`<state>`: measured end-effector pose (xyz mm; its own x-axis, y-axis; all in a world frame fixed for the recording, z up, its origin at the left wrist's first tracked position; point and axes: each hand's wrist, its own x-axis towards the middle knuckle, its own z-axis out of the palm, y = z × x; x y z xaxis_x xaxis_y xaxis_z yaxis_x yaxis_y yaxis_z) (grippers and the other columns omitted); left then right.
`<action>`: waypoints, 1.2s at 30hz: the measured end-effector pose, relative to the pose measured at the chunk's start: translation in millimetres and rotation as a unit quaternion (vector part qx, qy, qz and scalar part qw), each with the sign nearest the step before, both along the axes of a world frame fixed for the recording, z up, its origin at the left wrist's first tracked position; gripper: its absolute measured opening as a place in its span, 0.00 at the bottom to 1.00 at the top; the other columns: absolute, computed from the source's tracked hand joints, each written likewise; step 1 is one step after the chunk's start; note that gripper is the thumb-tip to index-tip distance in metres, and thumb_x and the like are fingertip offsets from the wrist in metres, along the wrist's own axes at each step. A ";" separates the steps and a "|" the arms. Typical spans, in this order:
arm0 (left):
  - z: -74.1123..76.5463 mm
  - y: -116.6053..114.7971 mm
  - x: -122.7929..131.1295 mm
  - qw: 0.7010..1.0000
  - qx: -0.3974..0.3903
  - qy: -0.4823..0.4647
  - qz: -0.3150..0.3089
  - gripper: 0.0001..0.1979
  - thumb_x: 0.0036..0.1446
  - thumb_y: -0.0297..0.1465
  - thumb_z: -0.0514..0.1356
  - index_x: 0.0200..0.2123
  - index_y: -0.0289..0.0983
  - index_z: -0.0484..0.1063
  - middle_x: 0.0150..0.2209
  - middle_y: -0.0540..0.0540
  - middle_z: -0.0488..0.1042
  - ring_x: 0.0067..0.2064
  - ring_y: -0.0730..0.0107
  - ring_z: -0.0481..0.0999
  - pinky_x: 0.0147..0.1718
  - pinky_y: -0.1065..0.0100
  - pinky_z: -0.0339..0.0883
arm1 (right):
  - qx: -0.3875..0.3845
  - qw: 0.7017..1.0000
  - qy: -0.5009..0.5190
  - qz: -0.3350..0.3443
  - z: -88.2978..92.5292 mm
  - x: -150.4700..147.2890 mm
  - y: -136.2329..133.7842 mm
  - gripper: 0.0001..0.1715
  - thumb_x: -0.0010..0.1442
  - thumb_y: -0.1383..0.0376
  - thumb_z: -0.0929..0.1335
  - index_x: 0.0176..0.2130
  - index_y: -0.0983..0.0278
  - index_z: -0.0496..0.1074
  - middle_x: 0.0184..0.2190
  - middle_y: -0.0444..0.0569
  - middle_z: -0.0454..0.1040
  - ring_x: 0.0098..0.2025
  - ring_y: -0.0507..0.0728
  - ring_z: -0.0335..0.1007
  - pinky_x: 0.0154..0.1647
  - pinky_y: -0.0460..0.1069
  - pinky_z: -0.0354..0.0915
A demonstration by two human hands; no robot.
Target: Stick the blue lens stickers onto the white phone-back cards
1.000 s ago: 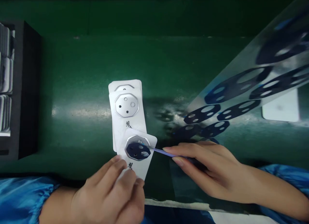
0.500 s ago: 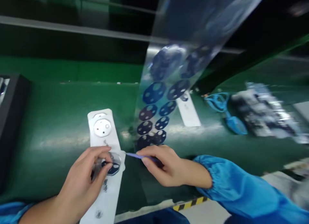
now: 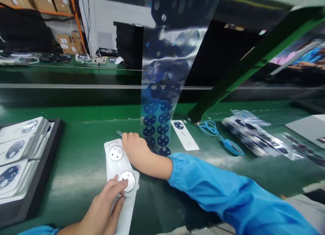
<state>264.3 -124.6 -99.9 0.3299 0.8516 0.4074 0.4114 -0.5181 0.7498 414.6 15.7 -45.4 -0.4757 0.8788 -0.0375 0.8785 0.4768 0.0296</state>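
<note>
The left hand [image 3: 103, 206] holds a long white card [image 3: 113, 172] on the green desk [image 3: 76, 184], its fingers [image 3: 121, 183] pressed on a silver octagonal disc [image 3: 129, 181]. At the card's far edge, the right hand [image 3: 135, 148] is curled closed; thin metal tips [image 3: 118, 133] show beside it, their hold unclear. Right of the card hangs clear film [image 3: 157, 110] bearing dark blue discs; left of it lies a black tray [image 3: 48, 154] of stacked cards.

A tray [image 3: 57, 128] of stacked cards [image 3: 22, 140] lies left of the film sheet [image 3: 162, 69].

The green workbench [image 3: 81, 191] holds a black tray [image 3: 50, 140], white cards [image 3: 185, 142], and bagged parts [image 3: 254, 135].
</note>
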 end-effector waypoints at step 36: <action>21.6 3.9 -3.0 0.992 -0.069 -0.093 0.054 0.15 0.66 0.26 0.54 0.55 0.42 0.63 0.51 0.41 0.71 0.54 0.60 0.73 0.53 0.55 0.71 | -0.358 0.781 0.510 -0.038 23.5 69.8 -46.4 0.07 0.61 0.63 0.73 0.38 0.66 0.78 0.33 0.48 0.81 0.35 0.54 0.77 0.36 0.48 0.71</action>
<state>261.3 -120.7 -78.3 0.1634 0.9302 0.3287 0.3079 -0.3646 0.8788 484.4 -30.7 -21.9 -0.5270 0.8331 -0.1681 0.2978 -0.0043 -0.9546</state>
